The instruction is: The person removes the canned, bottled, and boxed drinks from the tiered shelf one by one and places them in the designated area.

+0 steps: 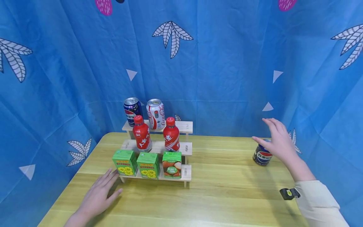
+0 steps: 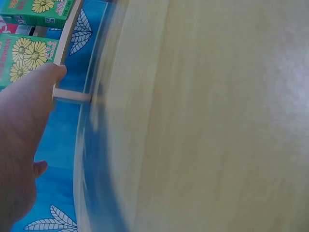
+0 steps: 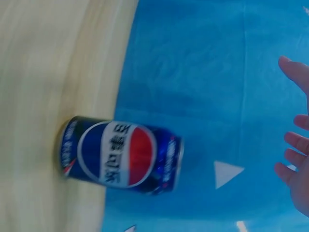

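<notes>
My right hand [image 1: 279,140] hovers above a blue Pepsi can [image 1: 261,157], fingers and thumb spread and nothing held. In the right wrist view the Pepsi can [image 3: 116,153] stands upright on the table, apart from the fingers. My left hand [image 1: 97,195] lies low by the front left corner of a three-step wooden rack [image 1: 185,126], fingers straight. Its fingertips are close to a green chrysanthemum drink carton [image 1: 124,162]; whether they touch the rack is unclear. In the left wrist view the left hand [image 2: 21,130] overlaps the rack's end.
On the rack's top step are a blue Pepsi can [image 1: 132,111] and a white Coca-Cola can [image 1: 156,116]. Two red bottles [image 1: 142,136] occupy the middle step. Another chrysanthemum carton [image 1: 148,165] and a lychee drink carton [image 1: 172,165] share the bottom step. Blue curtains [image 1: 227,63] surround the table [image 1: 221,183].
</notes>
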Demonstrator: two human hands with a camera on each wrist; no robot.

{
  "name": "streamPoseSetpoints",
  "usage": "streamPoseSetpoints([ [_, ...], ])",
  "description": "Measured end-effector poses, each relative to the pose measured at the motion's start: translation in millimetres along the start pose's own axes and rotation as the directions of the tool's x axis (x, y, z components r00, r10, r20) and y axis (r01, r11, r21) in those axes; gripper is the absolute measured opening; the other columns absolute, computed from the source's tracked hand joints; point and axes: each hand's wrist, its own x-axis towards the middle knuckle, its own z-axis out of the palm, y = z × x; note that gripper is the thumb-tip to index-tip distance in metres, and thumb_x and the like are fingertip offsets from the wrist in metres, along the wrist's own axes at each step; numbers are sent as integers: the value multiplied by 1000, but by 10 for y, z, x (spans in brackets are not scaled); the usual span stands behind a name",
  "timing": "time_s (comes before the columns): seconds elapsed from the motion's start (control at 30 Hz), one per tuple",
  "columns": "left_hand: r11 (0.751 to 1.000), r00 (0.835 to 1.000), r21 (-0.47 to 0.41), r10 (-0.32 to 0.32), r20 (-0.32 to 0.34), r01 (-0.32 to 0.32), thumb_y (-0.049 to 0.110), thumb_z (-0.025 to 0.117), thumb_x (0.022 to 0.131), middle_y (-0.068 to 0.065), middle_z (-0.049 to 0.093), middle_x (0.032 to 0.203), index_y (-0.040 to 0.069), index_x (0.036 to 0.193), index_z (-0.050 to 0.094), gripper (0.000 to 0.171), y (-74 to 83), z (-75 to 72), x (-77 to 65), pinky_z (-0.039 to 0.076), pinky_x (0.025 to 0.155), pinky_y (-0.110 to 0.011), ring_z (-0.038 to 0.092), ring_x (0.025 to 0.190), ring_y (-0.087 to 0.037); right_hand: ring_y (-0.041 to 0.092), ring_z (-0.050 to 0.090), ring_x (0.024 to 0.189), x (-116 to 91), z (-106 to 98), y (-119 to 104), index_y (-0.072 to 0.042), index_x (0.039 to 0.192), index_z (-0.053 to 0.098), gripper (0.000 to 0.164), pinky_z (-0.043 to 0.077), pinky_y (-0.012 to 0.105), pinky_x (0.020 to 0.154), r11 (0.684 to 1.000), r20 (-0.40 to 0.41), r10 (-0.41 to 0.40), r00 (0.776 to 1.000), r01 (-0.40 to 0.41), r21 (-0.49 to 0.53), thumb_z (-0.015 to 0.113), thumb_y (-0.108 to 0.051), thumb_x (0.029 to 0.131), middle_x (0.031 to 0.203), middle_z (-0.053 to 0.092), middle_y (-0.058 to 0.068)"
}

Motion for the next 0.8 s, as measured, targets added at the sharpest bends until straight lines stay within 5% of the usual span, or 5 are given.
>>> streamPoseSetpoints([
  [0.8,1000,999,10,16,-29,-15,42,68,89,-15,50,147,5,138,53,63,5,2,-2,39,107,-59,42,137,-40,41,34,139,489,84,-794,-6,144,44,83,34,62,112,977,-93,-210,973,213,21,82,-33,75,147,42,22],
])
